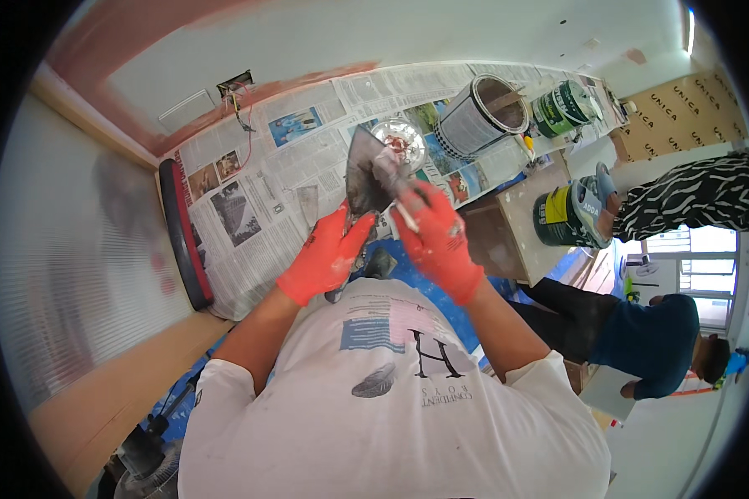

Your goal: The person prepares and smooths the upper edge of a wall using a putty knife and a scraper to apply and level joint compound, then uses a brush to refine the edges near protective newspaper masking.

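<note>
Both my hands wear orange gloves smeared with pale paste. My left hand is closed at the lower edge of a dark, stained flat plate, its handle hidden. A dab of greyish-pink putty lies on the plate's right part. My right hand is closed round a thin tool with a pale handle, its far end at the putty; its exact kind does not show. Just beyond the plate, a clear plastic tub with reddish bits inside stands on the newspaper-covered surface.
A large open paint can and a green can stand at the back right. Loose wires hang from a wall box. At left lies a black-and-red bar. One person's foot rests on a bucket; another person bends lower right.
</note>
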Demonstrator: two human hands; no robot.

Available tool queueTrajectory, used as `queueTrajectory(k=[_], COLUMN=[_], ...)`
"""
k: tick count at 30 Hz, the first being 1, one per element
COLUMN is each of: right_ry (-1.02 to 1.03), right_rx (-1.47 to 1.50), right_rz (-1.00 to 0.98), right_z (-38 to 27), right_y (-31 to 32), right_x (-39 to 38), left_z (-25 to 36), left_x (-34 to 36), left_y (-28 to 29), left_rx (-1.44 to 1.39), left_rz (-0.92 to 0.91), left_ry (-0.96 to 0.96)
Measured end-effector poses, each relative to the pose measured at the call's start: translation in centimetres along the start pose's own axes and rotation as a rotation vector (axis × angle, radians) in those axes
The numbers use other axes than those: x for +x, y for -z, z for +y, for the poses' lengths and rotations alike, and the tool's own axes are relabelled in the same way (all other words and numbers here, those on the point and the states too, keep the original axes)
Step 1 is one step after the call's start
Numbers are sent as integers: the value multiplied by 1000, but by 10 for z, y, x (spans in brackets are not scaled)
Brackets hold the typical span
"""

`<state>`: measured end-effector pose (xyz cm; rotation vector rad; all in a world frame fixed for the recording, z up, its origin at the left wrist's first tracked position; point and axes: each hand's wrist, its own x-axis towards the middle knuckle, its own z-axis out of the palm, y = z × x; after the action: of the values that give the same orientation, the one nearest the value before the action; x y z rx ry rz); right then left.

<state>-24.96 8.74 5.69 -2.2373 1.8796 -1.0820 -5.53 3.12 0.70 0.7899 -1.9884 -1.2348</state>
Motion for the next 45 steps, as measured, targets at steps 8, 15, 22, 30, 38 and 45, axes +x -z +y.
queueTrajectory(k=[8, 15, 22, 30, 38, 45], right_ry=[-11, 7, -37, 136, 258, 313], right_rx=[104, 89, 84, 128, 393, 175], right_rz=[17, -15, 137, -83, -379, -442], right_z=[8, 14, 21, 23, 7, 28], right_y=[-3, -9, -14, 33, 64, 64], right_x=[3, 6, 6, 23, 31, 31], left_z=[8, 6, 21, -44, -71, -63], left_x=[1, 5, 11, -4, -19, -17], left_y=[8, 4, 14, 37, 66, 60], left_rx=[33, -133, -315, 42, -1294, -655], left_rz=[-77, 26, -107, -126, -375, -238], left_ry=[125, 212, 444, 4, 145, 6])
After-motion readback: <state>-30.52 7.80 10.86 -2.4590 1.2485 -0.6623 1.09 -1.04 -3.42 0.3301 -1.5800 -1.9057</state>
